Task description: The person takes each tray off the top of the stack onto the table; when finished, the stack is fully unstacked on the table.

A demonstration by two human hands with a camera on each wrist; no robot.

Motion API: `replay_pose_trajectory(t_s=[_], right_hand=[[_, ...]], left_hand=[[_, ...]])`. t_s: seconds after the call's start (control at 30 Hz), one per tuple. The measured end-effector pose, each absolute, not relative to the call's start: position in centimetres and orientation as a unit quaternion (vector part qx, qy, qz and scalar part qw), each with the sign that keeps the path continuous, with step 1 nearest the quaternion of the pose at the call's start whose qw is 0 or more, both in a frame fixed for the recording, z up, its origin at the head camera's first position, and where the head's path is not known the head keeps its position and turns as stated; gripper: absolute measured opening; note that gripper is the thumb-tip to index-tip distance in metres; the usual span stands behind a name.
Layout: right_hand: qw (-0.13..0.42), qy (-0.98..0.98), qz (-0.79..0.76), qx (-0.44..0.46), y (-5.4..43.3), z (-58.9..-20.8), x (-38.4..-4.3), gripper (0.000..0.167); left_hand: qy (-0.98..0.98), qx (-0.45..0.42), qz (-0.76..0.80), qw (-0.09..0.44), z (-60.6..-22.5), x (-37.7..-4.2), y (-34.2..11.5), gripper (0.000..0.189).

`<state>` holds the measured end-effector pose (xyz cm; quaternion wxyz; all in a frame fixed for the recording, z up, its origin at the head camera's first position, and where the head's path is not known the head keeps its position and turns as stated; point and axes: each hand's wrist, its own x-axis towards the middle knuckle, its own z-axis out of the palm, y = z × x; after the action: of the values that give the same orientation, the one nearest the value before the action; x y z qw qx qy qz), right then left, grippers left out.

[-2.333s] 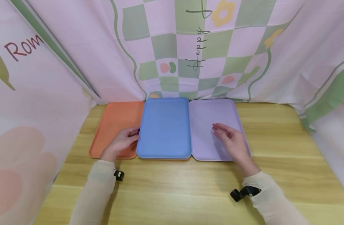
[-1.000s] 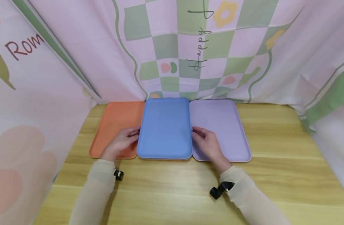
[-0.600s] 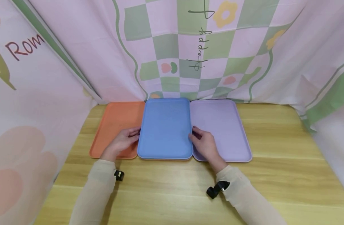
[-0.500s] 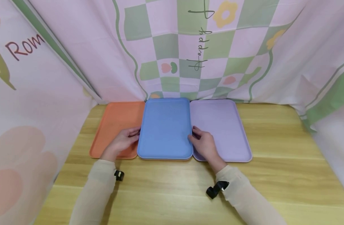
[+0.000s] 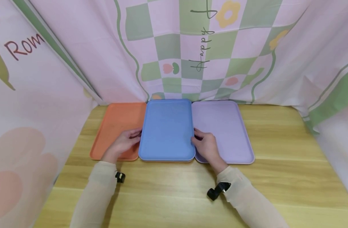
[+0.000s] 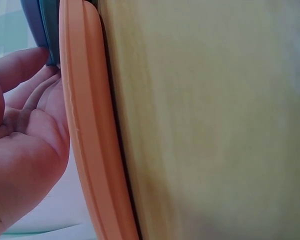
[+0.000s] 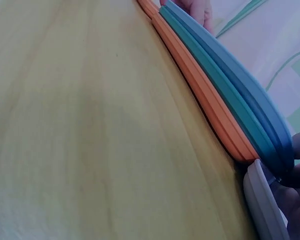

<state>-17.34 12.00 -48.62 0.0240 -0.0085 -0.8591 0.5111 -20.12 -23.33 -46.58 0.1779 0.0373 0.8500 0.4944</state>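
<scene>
A blue tray (image 5: 166, 129) lies on top of a stack in the middle of the head view. Beneath it the right wrist view shows a teal tray (image 7: 222, 87) and, lowest, an orange tray (image 7: 200, 85). My left hand (image 5: 124, 142) pinches the stack's left edge, thumb at the blue rim, fingers partly hidden. On the opposite side my right hand (image 5: 206, 144) grips the right edge, its thumb on the blue rim and its fingertips out of sight. Whether the teal tray is held along with the blue one I cannot tell.
Another orange tray (image 5: 120, 117) lies flat under my left hand, against the stack's left side. A purple tray (image 5: 222, 126) lies on the right, under my right hand. Behind them a patterned curtain (image 5: 166, 50) hangs down to the wooden table (image 5: 162, 193).
My right hand has moved left from above the purple tray to the blue tray's right edge, and its thumb has come onto the rim. My left hand and the trays have stayed in place.
</scene>
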Motion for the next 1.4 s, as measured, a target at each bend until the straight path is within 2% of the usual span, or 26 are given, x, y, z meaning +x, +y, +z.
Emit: replay_pose_trajectory(t_s=[0.37, 0.77, 1.4], right_hand=[[-0.010, -0.838, 0.542, -0.069, 12.3, -48.0, -17.1, 0.037], [0.042, -0.837, 0.538, -0.091, 13.3, -47.7, -16.8, 0.035], [0.040, -0.771, 0.614, -0.165, 16.1, -47.9, -16.5, 0.037]], left_hand=[[0.842, 0.027, 0.506, 0.187, -46.4, -20.0, -23.2, 0.055], [0.824, 0.026, 0.527, 0.208, -46.5, -20.2, -23.5, 0.062], [0.824, 0.033, 0.525, 0.211, -46.3, -20.1, -23.3, 0.066]])
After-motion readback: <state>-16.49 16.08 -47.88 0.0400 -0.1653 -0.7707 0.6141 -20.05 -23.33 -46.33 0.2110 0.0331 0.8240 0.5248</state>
